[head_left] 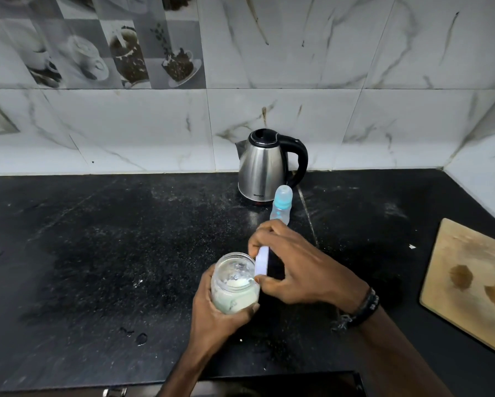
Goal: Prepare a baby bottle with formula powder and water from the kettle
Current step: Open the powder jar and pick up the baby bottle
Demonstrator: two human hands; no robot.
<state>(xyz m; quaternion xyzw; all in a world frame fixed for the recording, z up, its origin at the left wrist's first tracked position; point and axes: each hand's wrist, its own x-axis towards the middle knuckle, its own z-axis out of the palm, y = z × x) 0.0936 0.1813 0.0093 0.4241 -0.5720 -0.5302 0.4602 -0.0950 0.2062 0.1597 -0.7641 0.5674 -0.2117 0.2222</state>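
Left hand [216, 306] grips open jar [235, 283].

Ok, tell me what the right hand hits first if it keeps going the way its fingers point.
The right hand, holding the white lid, points left toward the open jar gripped by the left hand. Its rim comes first, probably; depth is unclear.

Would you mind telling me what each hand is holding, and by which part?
The left hand grips the glass jar around its body; the right hand holds the jar's white lid by its rim.
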